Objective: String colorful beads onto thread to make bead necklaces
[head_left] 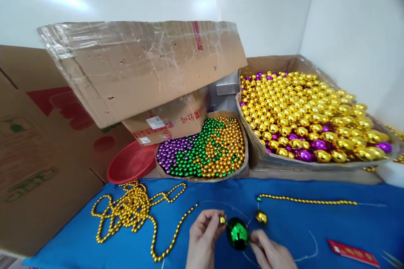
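While white walls (268, 12) stand behind, blue cloth (287, 220) underlies both hands (203, 235).

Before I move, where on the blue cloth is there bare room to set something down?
The blue cloth lies bare between the straight gold bead strand and red packet, and left of the tangled gold bead garland. It's crowded around the left hand and right hand: green ball, larger gold ball, loose clear thread.

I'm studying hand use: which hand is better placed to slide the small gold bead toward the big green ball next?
Probably the left hand: it pinches the small gold bead, while the right hand is on the other side of the big green ball.
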Tool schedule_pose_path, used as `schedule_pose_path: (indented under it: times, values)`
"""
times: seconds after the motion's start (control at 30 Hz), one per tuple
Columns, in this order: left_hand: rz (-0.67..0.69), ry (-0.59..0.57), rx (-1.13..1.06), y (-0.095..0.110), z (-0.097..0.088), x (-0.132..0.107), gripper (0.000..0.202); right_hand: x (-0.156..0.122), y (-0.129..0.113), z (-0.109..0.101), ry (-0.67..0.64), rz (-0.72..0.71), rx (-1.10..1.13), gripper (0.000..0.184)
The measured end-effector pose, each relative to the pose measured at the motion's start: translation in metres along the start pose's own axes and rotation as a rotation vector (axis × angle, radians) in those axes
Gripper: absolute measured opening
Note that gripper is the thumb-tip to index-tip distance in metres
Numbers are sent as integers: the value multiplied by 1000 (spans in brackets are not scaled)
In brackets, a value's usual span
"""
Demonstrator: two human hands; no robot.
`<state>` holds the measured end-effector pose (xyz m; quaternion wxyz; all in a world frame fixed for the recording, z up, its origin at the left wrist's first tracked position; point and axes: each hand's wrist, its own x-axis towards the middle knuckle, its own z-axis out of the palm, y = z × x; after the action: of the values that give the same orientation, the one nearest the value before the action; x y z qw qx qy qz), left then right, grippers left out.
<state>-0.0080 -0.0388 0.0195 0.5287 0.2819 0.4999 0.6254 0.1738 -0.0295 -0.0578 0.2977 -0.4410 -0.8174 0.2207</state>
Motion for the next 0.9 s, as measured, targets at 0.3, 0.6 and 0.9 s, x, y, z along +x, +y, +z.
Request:
schedule_pose_path:
  times: [0.3, 0.6, 0.9]
  values:
    - [398, -2, 422, 15, 13, -14, 11, 10, -8, -43, 36, 39, 82, 27]
    - [516, -71, 430, 38, 48, -33, 6, 36, -40, -47, 14, -152, 339, 26]
    - [713, -541, 1018, -67, 7, 16, 64, 30, -32, -59, 20, -35, 360, 31]
